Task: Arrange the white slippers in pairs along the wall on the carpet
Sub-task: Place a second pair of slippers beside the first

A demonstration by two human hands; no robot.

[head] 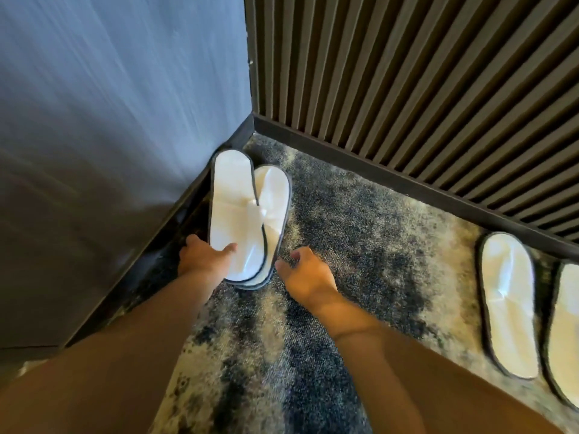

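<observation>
Two white slippers with dark trim lie overlapped in the corner of the mottled carpet (360, 220): the top slipper (233, 198) partly covers the lower slipper (274, 195). My left hand (203, 256) grips the heel end of the top slipper, thumb on its sole. My right hand (302, 274) hovers just right of the heels, fingers curled and apart, holding nothing. At the right, one more white slipper (507, 305) lies toe to the slatted wall, and a second slipper (567, 333) beside it is cut off by the frame edge.
A grey smooth wall (109, 120) stands on the left and a dark ribbed wall (407, 73) with a dark baseboard (376, 170) runs along the back. Bare carpet lies between the corner slippers and the right pair.
</observation>
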